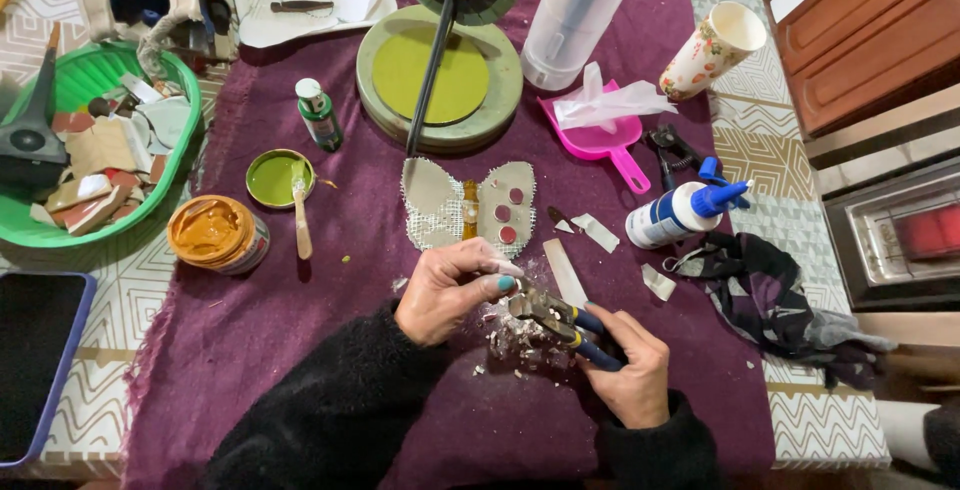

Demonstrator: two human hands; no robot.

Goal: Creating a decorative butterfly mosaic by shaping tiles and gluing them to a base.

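Note:
My right hand [628,368] grips blue-handled nippers [560,322] whose jaws point left toward my left hand [450,288]. My left hand pinches a small pale piece at the jaws, too small to make out. Under both hands lies a heap of pale chips [515,338] on the purple cloth [300,320]. Just beyond my hands rests a butterfly-shaped mesh piece [468,206] with small red round pieces on its right wing. A narrow pale strip [565,272] lies right of my left hand.
A white glue bottle with blue nozzle [678,213] lies at right near a dark rag [770,295]. Left are an open orange paint jar [212,233], a green paint lid with stick [280,178], a green bottle [319,115] and a green basin of shards [95,140]. Round green discs [440,78] stand behind.

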